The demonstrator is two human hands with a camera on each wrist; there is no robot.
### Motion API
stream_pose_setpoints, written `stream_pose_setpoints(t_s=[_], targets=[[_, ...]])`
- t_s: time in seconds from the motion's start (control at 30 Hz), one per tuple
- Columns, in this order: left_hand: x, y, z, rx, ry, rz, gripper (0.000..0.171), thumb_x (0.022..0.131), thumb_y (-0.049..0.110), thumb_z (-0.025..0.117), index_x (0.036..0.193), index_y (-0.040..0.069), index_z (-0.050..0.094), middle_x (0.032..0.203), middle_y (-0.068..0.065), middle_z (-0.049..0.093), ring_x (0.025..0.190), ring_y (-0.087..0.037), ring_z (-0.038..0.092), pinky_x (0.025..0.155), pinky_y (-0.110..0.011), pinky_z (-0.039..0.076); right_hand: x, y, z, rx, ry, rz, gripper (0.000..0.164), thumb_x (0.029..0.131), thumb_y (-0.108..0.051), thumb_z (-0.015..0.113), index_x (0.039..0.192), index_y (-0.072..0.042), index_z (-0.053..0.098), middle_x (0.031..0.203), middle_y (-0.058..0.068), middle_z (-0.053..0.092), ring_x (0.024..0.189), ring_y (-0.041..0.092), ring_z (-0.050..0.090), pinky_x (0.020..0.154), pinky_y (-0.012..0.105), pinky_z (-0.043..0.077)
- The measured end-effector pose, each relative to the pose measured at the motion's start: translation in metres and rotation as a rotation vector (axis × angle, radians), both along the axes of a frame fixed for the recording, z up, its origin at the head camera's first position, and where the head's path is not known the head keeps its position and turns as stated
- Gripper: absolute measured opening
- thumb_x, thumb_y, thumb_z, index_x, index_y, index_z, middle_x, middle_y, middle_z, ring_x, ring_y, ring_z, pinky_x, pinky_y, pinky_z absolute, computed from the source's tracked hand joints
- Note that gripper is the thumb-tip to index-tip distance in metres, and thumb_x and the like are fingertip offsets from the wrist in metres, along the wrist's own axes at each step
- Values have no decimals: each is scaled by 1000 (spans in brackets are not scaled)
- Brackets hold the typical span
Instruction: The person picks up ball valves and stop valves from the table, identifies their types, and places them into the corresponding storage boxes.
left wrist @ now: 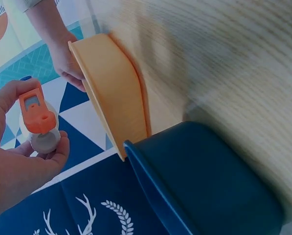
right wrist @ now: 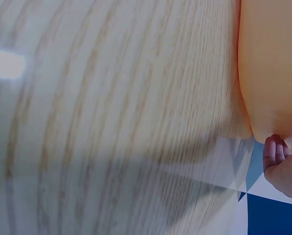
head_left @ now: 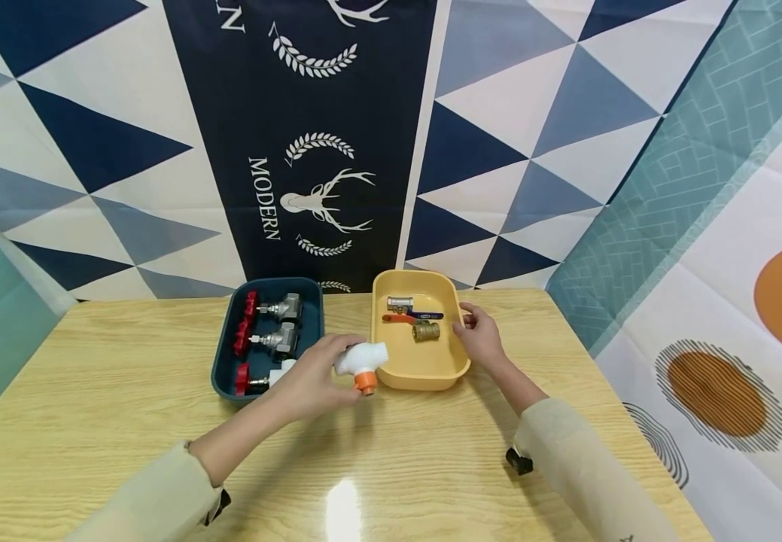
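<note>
My left hand (head_left: 316, 379) holds a white plastic ball valve (head_left: 361, 359) with an orange handle, between the two bins and close to the yellow one's near left corner. In the left wrist view, the thumb and fingers pinch this valve's orange handle (left wrist: 38, 117) and white body from either side. My right hand (head_left: 482, 337) grips the right rim of the yellow bin (head_left: 424, 380). Inside that bin lie a silver fitting-like valve (head_left: 400, 302), a blue lever handle (head_left: 427, 315), an orange-red lever handle (head_left: 397, 319) and a brass valve body (head_left: 426, 331).
A dark blue bin (head_left: 314, 290) stands to the left, holding metal valves (head_left: 282, 339) with red handwheels (head_left: 242, 339) and a white valve (head_left: 281, 371) partly hidden by my left hand. Both bins stand at the back of the wooden table (head_left: 126, 376), against a patterned cloth (head_left: 323, 203).
</note>
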State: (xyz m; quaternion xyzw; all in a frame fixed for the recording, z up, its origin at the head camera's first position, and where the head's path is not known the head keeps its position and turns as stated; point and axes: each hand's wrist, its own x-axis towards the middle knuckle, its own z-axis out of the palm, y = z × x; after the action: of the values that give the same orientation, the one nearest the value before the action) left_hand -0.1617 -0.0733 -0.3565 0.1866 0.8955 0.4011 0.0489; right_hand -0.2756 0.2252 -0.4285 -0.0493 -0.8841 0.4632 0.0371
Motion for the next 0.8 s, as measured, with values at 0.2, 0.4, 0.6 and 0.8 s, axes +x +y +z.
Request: stream_pose_setpoints(t_s=[0.2, 0.4, 0.6, 0.8], targets=[[-6, 3, 4, -5, -1, -24, 69, 71, 19, 79, 133, 17, 49, 119, -1, 54, 95, -16, 51, 82, -34, 46, -1, 1, -2, -10, -3, 0, 48, 91, -7, 54, 138, -2, 43, 107, 15, 52, 92, 20, 47, 75, 25, 43], [-11, 9, 7, -30, -11, -25, 70, 70, 20, 79, 134, 17, 49, 121, -1, 54, 97, -17, 51, 85, -35, 46, -3, 2, -3, -10, 6, 8, 48, 91, -7, 54, 138, -3, 43, 106, 14, 52, 92, 19, 47, 73, 23, 42], [-17, 15, 8, -39, -20, -18, 72, 70, 18, 80, 134, 17, 48, 129, -4, 51, 104, -19, 51, 91, -38, 46, 0, 0, -2, -22, 13, 10, 48, 91, -6, 54, 138, -1, 42, 110, 19, 54, 92, 21, 50, 72, 22, 44], [-24, 20, 9, -29, 13, -42, 70, 70, 18, 80, 133, 13, 50, 126, -6, 53, 101, -19, 52, 88, -37, 46, 1, -1, 0, -31, 11, 6, 47, 92, -5, 54, 138, -2, 43, 110, 20, 55, 91, 20, 50, 71, 22, 44]])
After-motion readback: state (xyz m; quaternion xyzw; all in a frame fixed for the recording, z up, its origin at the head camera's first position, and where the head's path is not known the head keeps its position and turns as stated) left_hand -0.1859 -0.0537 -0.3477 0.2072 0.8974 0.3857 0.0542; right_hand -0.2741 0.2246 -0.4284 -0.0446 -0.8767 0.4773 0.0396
